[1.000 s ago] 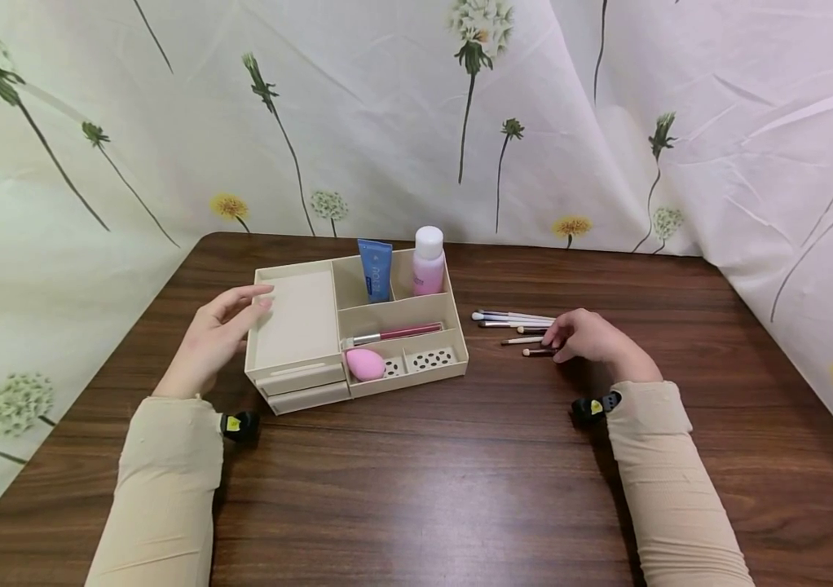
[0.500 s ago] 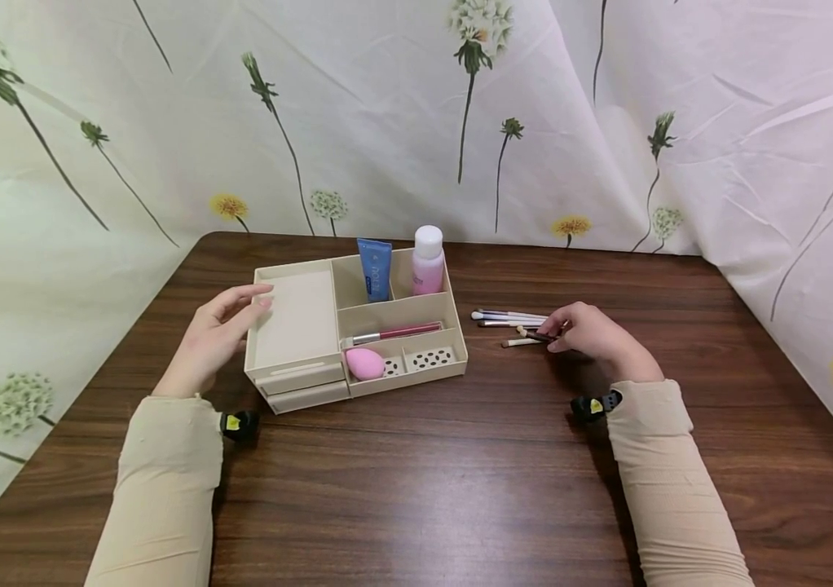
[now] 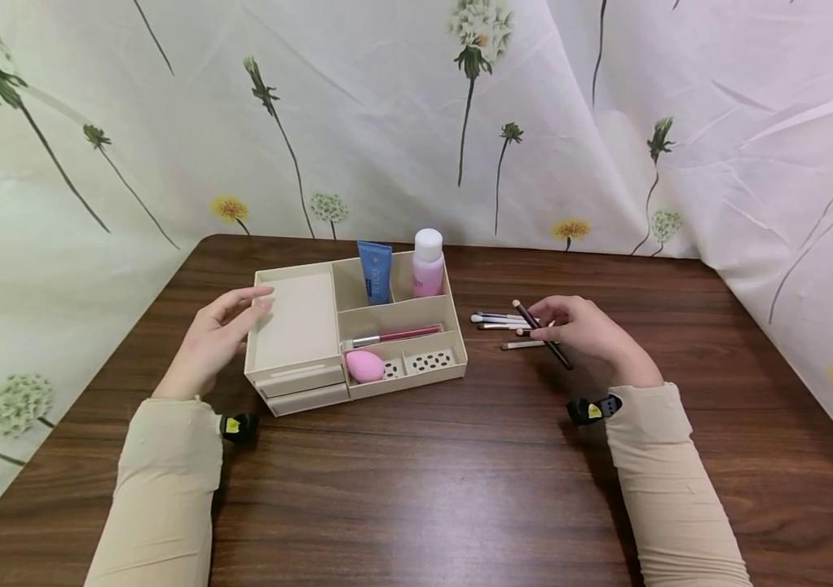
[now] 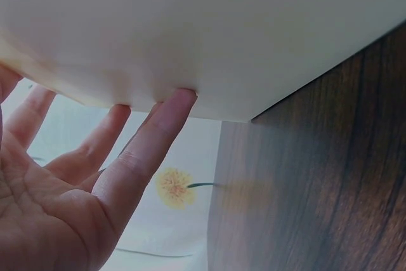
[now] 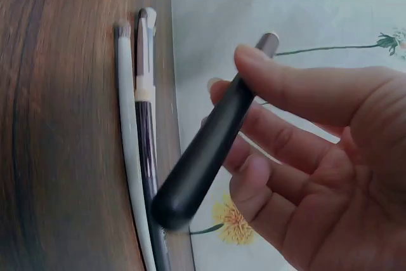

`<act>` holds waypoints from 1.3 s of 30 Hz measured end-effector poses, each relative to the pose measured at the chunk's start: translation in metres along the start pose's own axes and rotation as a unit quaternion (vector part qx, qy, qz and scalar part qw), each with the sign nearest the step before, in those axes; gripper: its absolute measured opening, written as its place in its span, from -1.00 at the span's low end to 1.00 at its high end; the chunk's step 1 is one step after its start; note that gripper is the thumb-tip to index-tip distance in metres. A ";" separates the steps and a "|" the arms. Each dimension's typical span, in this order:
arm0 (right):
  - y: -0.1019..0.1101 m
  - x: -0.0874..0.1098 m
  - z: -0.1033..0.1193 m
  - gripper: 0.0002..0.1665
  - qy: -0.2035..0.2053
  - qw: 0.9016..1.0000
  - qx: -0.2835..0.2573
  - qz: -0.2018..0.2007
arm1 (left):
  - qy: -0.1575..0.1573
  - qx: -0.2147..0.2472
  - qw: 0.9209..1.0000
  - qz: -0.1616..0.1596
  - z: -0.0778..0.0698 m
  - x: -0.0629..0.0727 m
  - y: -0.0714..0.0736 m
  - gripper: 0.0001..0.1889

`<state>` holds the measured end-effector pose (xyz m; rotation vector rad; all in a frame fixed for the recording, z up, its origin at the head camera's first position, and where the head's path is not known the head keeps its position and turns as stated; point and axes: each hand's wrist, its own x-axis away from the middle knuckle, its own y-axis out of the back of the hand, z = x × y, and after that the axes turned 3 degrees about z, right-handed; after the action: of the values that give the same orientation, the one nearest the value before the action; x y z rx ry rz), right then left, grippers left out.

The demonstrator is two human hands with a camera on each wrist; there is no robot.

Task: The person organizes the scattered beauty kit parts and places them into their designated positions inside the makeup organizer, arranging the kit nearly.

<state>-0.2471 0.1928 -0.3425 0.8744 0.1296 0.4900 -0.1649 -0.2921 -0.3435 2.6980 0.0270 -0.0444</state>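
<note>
My right hand [image 3: 581, 333] pinches a dark makeup brush [image 3: 558, 353] between thumb and fingers, lifted above the table and tilted. In the right wrist view its thick black handle end [image 5: 196, 169] points toward the camera. Beneath and beside it lie several makeup brushes [image 3: 500, 326], one with a pale handle [image 5: 128, 118]. My left hand [image 3: 213, 338] rests against the left side of a cream desk organizer [image 3: 295, 322]. In the left wrist view, extended fingertips [image 4: 181, 99] touch the organizer's side wall [image 4: 241, 36].
In the organizer's compartments stand a blue tube [image 3: 376, 273] and a pink bottle with a white cap [image 3: 428, 265]. A red-handled brush [image 3: 409, 332] and a pink makeup sponge [image 3: 365, 367] lie in the front ones. A flowered cloth [image 3: 387, 122] hangs behind the wooden table [image 3: 416, 489].
My right hand has picked up the dark makeup brush from the pile and raised it, turning it to point up and left. The left hand has stayed on the organizer.
</note>
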 end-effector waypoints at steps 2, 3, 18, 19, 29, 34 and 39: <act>-0.002 -0.001 0.003 -0.58 0.000 1.000 -0.016 -0.002 | 0.002 -0.003 1.000 0.000 0.000 0.000 0.000 -0.41; -0.002 -0.001 0.004 -0.58 0.001 1.000 -0.022 -0.003 | 0.002 -0.004 1.000 0.001 0.000 0.000 0.000 -0.41; -0.012 -0.003 0.029 -0.66 0.029 0.990 -0.129 -0.045 | 0.000 -0.001 1.000 0.001 -0.001 0.001 0.000 -0.42; -0.013 -0.002 0.031 -0.66 0.031 0.989 -0.140 -0.044 | 0.001 -0.003 1.000 0.001 0.000 0.001 0.000 -0.42; -0.019 0.002 0.055 -0.67 0.053 0.974 -0.215 -0.052 | 0.005 -0.004 1.000 0.001 -0.001 0.002 0.000 -0.42; -0.024 0.002 0.062 -0.67 0.050 0.966 -0.248 -0.052 | 0.007 -0.004 1.000 0.004 0.000 0.002 0.000 -0.41; -0.027 0.001 0.067 -0.65 0.049 0.960 -0.268 -0.070 | 0.001 -0.008 1.000 0.002 0.000 0.002 0.000 -0.41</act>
<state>-0.2156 0.1318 -0.3202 0.3063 0.1391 0.4058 -0.1633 -0.2923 -0.3430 2.6823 0.0232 -0.0390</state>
